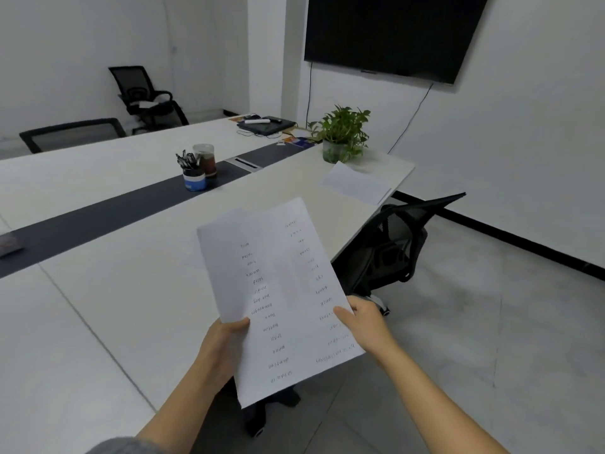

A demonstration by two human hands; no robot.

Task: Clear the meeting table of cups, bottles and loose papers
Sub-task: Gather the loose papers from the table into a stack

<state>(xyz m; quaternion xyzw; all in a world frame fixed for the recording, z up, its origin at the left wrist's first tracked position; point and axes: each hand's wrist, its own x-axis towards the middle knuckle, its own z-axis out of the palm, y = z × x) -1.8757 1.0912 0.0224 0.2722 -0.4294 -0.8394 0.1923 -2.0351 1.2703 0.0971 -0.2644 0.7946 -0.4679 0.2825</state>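
At lower centre of the frame, the left hand (222, 342) and right hand (365, 319) each pinch a handwritten sheet (278, 299) above the desk (108, 309) edge; upside-down words include "salad", "hot dog". Another paper (355, 182) lies upper right, its text unreadable.

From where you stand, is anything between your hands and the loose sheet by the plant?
Nothing on the table blocks it: the tabletop between the held papers and the loose sheet is bare. But both the left hand and right hand are full. The plant stands just behind the sheet.
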